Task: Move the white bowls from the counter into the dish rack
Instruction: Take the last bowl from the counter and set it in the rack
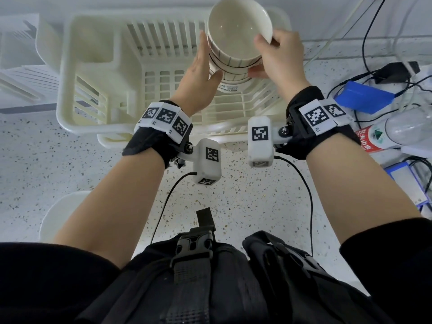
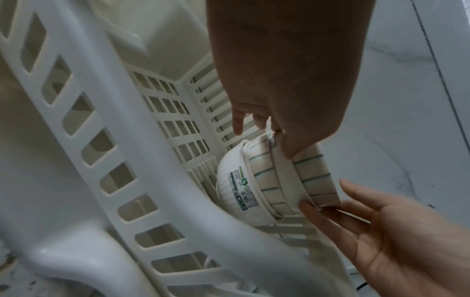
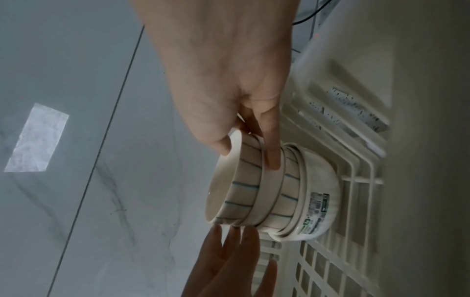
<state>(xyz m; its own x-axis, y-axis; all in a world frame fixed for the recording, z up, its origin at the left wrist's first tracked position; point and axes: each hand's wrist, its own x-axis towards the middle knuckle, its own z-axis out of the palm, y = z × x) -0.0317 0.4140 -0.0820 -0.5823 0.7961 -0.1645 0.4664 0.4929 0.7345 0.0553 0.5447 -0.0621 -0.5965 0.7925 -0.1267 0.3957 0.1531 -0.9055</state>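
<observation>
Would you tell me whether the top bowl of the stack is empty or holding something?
Empty: the head view looks straight into the top bowl and shows only its bare white inside, above the dish rack.

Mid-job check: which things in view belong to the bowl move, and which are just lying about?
Job:
bowl stack, in the rack
dish rack
right hand, pinching the top bowl's rim
left hand, flat against the stack
white dish on the counter, possibly another bowl

Lying about:
blue box
plastic bottle
cables
</observation>
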